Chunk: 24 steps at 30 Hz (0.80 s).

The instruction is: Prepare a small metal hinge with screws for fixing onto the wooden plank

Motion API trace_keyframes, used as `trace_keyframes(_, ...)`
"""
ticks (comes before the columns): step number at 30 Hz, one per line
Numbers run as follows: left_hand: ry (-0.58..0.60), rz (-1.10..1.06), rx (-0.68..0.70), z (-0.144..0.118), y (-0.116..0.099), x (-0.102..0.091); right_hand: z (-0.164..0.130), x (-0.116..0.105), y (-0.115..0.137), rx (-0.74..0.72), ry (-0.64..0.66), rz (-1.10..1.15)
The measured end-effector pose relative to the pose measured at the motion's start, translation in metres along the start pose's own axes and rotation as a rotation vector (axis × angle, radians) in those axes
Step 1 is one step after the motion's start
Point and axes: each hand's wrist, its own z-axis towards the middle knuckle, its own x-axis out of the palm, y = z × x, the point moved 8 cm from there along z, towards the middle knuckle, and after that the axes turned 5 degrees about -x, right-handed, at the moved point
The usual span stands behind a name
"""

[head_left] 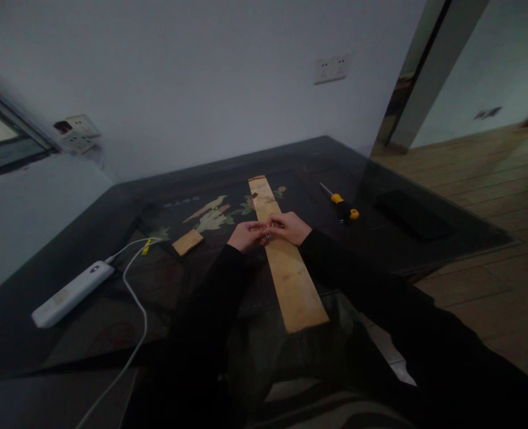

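A long, narrow wooden board lies across the dark table, its near end reaching past the front edge. Over its middle, my left hand and my right hand meet with fingertips pinched together. Between them shows a small shiny metal piece, too small and partly covered to name. The right hand rests against the board, while the left comes in from its left side. To the right lies a screwdriver with a yellow and black handle, its shaft pointing away from me.
A small wooden block lies left of my hands. Farther left is a white power bank with a white cable running off the front edge. A dark flat object lies at right. The table meets a wall behind.
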Motion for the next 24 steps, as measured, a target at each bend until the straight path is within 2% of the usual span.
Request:
trace_keyframes(8, 0.036, -0.12, 0.027, 0.001, -0.001, 0.001, -0.003, -0.013, 0.0, 0.029, -0.175, 0.103)
trace_keyframes(13, -0.024, -0.055, 0.076, 0.005, -0.001, -0.004, -0.002, -0.01, -0.002, 0.029, -0.149, 0.119)
trace_keyframes(20, -0.052, 0.044, 0.079, 0.002, -0.003, -0.003, -0.001, -0.004, -0.001, -0.04, -0.033, 0.046)
trace_keyframes(24, -0.044, 0.037, 0.097, 0.003, -0.003, -0.002, 0.0, -0.008, -0.003, -0.026, -0.048, 0.065)
